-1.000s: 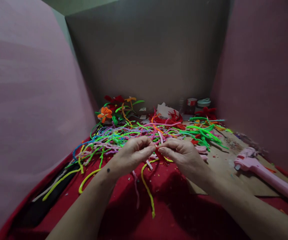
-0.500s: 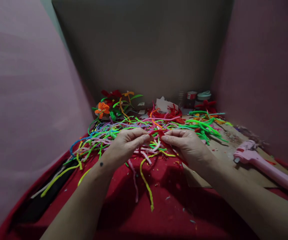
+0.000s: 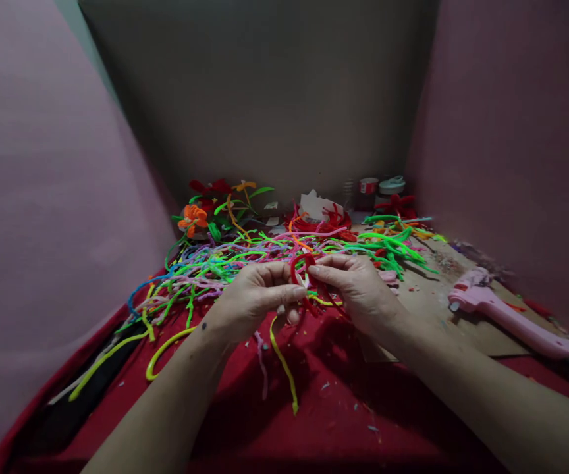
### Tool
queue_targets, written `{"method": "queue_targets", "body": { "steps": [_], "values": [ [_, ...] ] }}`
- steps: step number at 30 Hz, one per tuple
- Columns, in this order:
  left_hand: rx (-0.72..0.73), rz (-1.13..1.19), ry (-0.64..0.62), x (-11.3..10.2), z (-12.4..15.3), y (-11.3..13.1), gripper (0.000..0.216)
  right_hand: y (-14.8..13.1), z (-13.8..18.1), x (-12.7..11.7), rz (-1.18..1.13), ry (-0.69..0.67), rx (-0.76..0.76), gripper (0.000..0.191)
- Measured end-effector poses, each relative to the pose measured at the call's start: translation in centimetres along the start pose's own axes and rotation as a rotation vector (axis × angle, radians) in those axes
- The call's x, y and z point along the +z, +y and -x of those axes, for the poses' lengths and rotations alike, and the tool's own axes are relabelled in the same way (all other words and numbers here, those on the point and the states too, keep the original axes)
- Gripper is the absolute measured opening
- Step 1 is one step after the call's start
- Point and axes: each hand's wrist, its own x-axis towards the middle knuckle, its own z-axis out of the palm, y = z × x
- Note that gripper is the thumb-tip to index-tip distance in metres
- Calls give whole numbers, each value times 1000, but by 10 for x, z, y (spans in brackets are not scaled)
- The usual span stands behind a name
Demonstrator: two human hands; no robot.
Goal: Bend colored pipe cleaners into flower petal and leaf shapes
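Observation:
Between my two hands is a red pipe cleaner [image 3: 295, 262], bent into a loop over the near side of the pile. My left hand [image 3: 265, 293] pinches its left side between thumb and fingers. On the other side, my right hand [image 3: 351, 280] grips it with thumb and forefinger, and a red end hangs below the fingers. Behind and beneath the hands spreads a tangle of coloured pipe cleaners [image 3: 235, 257] in green, pink, purple and blue. A yellow pipe cleaner [image 3: 284, 365] lies on the red cloth just in front.
A pink glue gun [image 3: 516, 316] rests on a cardboard sheet [image 3: 435, 313] at the right. Pipe-cleaner flowers, one orange [image 3: 193, 219], stand at the back left. Jars [image 3: 392, 187] are at the back right. Scraps dot the red cloth [image 3: 245, 421]; pink sheets flank both sides.
The red pipe cleaner has been curved into a loop between my fingers. My left thumb and fingers have shifted along it. The whole view has moved slightly.

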Motion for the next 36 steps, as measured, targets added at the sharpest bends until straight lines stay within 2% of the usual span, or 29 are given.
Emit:
{"method": "queue_targets", "body": {
  "steps": [6,12,23,27,30,33,36],
  "values": [
    [227,-62,237,14,2,2,18,7,1,-1,150,10,-49,15],
    [282,-148,356,21,4,3,19,7,4,-1,284,-9,-66,22],
    [306,-205,406,19,3,-3,14,6,3,-1,268,-18,-46,21],
    [347,-330,418,18,4,-6,14,4,4,1,250,15,-19,17],
    [442,-534,416,17,3,-11,10,2,4,2,234,33,7,15],
    [487,-722,355,17,0,-14,11,2,3,2,171,44,49,14],
    [366,-644,244,16,-2,-10,17,5,1,1,108,43,85,14]
  ]
}}
